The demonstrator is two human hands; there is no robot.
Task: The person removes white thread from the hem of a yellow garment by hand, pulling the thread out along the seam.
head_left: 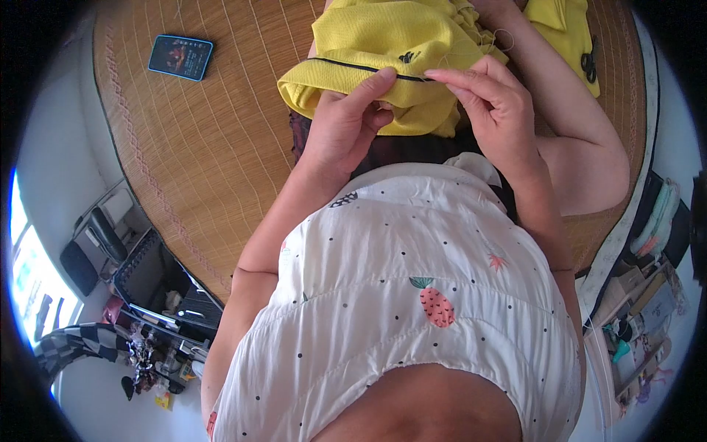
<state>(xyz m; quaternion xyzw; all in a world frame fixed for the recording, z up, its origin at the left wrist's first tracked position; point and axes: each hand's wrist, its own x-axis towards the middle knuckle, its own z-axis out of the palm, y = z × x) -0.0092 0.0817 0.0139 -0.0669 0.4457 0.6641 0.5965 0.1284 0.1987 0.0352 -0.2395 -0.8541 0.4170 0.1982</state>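
A yellow cloth piece [383, 40] with a thin dark stripe and a small dark mark lies bunched over my lap. My left hand [342, 125] is closed on its near edge, thumb pressing on top by the stripe and fingers underneath. To the right, my right hand [497, 103] is pinched, its fingertips touching the cloth at the stripe's right end. Whatever sits between those fingertips is too small to make out. A fine pale thread [504, 33] loops above the right hand.
A phone [180, 57] with its screen lit lies on the woven mat [199, 147] at the left. Black-handled scissors [588, 66] rest on more yellow cloth [563, 29] at the right. Shelves with assorted items [641, 324] stand beyond the mat's right edge.
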